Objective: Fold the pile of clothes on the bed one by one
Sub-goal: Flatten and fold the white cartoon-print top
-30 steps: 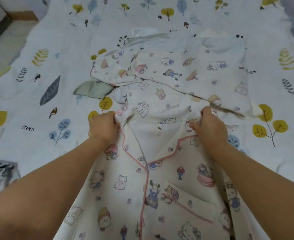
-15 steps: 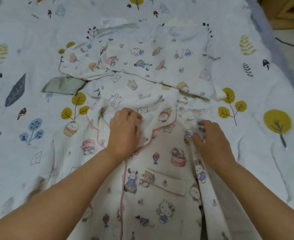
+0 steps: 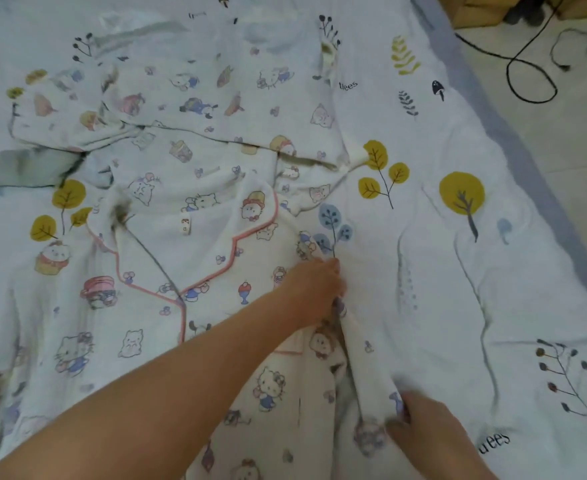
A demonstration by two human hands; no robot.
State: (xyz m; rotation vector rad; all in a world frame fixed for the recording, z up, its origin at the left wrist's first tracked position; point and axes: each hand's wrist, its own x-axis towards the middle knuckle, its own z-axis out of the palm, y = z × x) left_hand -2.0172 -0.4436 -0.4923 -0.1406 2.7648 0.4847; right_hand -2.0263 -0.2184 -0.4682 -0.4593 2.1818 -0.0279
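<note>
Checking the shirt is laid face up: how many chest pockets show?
1: the chest pocket peeks out beside the left hand's wrist, mostly covered by that arm.

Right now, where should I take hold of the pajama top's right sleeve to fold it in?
Grip the sleeve along its outer edge, coming from the right side of the bed. It lies bunched in a long ridge beside the pajama top; the left hand and right hand already grip its two ends.
</note>
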